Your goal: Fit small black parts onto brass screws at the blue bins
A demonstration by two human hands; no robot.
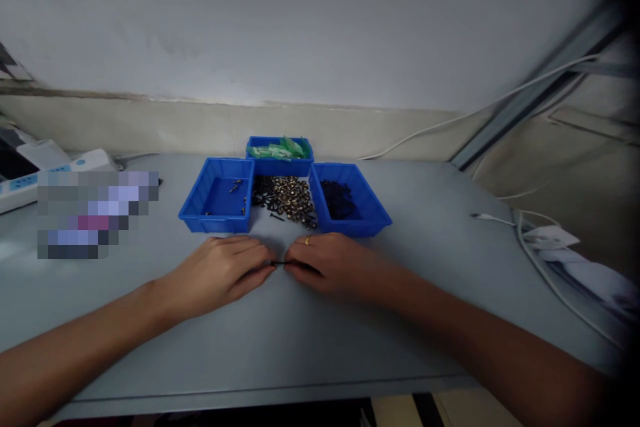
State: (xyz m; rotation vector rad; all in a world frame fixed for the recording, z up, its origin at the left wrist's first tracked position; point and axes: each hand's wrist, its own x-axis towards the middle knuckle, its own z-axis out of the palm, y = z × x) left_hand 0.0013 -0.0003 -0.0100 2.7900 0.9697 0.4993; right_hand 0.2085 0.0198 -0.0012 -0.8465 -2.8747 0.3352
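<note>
My left hand [227,270] and my right hand [333,265] meet fingertip to fingertip above the grey tabletop, both closed in a pinch. Between them shows a short, thin dark piece that looks like a black screw [280,263], held from both sides; its ends are hidden in the fingers. A ring is on my right hand. Just beyond the hands lies a loose pile of brass-coloured metal parts [293,199], with black screws [263,192] along its left side.
A blue bin [215,221] at left holds a few small metal pieces. Another blue bin [373,221] at right contains dark parts. Behind stands a bin [273,164] with green plastic packaging [280,149]. Power strips [83,163] lie left; a white cable [540,263] runs right.
</note>
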